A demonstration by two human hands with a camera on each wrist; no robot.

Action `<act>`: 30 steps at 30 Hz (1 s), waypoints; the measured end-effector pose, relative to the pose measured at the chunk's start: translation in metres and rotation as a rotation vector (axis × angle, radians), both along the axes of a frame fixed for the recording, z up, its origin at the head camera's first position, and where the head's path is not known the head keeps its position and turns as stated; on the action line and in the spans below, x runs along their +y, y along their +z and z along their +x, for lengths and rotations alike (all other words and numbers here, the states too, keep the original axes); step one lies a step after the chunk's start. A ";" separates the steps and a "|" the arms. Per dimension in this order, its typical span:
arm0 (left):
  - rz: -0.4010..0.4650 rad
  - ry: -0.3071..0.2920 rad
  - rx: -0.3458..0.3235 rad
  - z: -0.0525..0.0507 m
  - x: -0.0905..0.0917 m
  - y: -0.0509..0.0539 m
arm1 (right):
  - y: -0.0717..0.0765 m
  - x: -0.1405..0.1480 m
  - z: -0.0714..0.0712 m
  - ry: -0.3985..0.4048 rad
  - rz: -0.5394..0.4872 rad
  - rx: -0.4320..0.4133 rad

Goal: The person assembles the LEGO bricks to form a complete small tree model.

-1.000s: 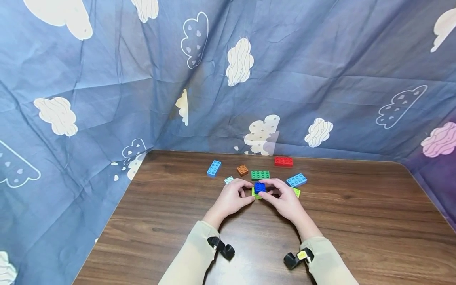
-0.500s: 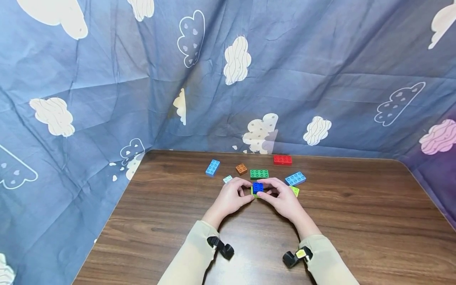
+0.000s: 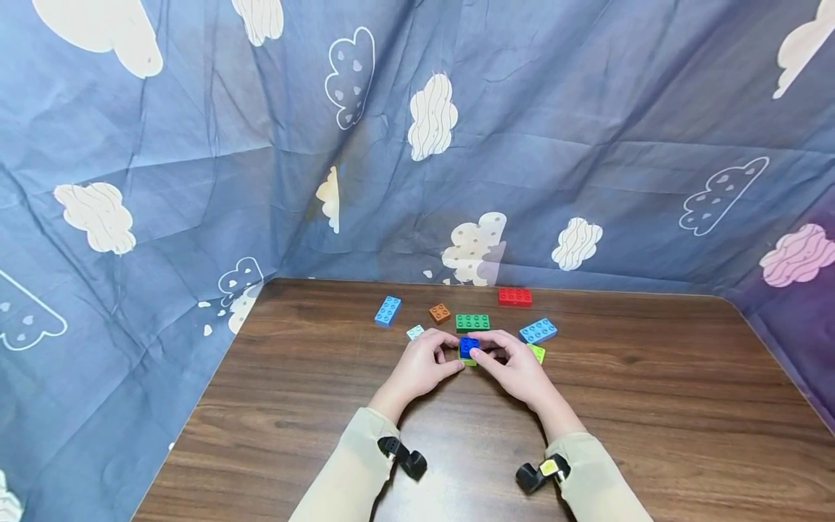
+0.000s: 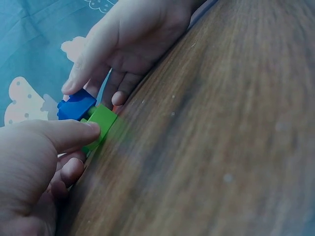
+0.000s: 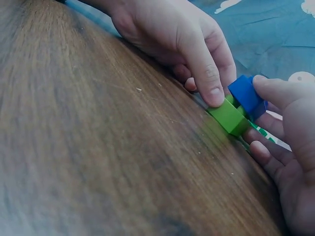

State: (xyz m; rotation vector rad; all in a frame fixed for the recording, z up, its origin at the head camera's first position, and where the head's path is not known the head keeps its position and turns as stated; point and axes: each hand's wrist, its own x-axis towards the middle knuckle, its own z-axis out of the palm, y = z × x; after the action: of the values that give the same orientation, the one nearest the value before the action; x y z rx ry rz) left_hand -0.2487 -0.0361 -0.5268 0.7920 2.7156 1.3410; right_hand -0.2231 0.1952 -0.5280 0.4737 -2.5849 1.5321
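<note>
In the head view, a dark blue 2x2 toy brick (image 3: 468, 345) sits over a lime green brick (image 3: 467, 362) at the middle of the table. My left hand (image 3: 422, 364) pinches the green brick, its thumb on the near side. The blue brick is between the thumb and fingers of my right hand (image 3: 517, 367). In the right wrist view, the blue brick (image 5: 247, 96) leans at an angle to the green brick (image 5: 229, 117), and a green stud shows between them. The left wrist view also shows this tilt of the blue brick (image 4: 77, 104).
Behind the hands lie a green brick (image 3: 472, 322), a brown brick (image 3: 440, 313), a red brick (image 3: 514, 296), and light blue bricks at left (image 3: 388, 310) and right (image 3: 538, 330). A pale brick (image 3: 414, 332) and another lime brick (image 3: 537, 352) lie beside the hands. A cloud-patterned cloth (image 3: 391, 217) hangs behind.
The blue brick has shifted slightly left over the green brick, with my right hand still holding it. My left hand keeps its grip. The head view has moved a little.
</note>
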 end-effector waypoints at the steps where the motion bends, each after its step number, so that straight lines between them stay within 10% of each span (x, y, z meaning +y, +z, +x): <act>1: -0.002 -0.002 -0.001 0.000 0.000 0.000 | 0.000 0.000 0.000 -0.007 0.002 -0.008; 30: 0.015 -0.008 -0.015 0.002 0.002 0.004 | -0.001 0.000 -0.002 0.007 -0.028 0.000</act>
State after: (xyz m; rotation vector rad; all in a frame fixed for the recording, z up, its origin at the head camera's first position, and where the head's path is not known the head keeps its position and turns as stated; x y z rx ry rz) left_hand -0.2463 -0.0341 -0.5228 0.7898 2.6918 1.3610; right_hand -0.2247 0.1954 -0.5288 0.4811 -2.5606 1.5684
